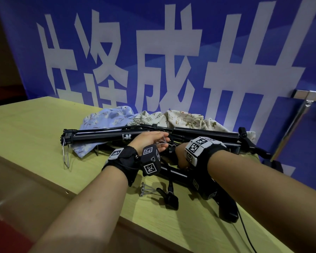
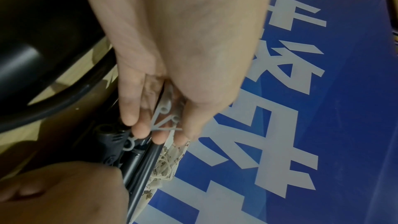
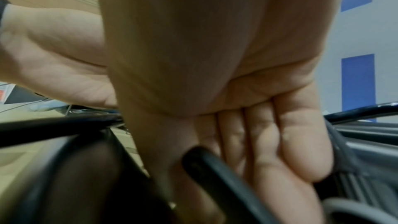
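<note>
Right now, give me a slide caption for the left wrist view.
Left hand pinching grey plastic clips between thumb and fingers above the black stand tubes, blue banner behind.

1. Two hands were in view: the left hand (image 1: 153,141) and the right hand (image 3: 247,117).
2. Two wrist bands were worn: a left wrist band (image 1: 124,161) and a right wrist band (image 1: 208,152).
3. Three printed cloths lay there: a blue floral cloth (image 1: 109,115), a leaf-print cloth (image 1: 150,117) and a cartoon-print cloth (image 1: 186,117).
4. Two grey clips showed: one grey plastic clip (image 1: 162,143) pinched in the left hand, a second clip (image 1: 146,189) on the table (image 1: 26,128).
5. Two thick black tubes stood out, a long tube (image 1: 102,136) and a short tube (image 1: 177,175); thinner rods were too tangled to count.
6. There was also one wire hook (image 1: 65,156), one steel post (image 1: 296,121) and one blue banner (image 1: 263,19) with four large white characters.
</note>
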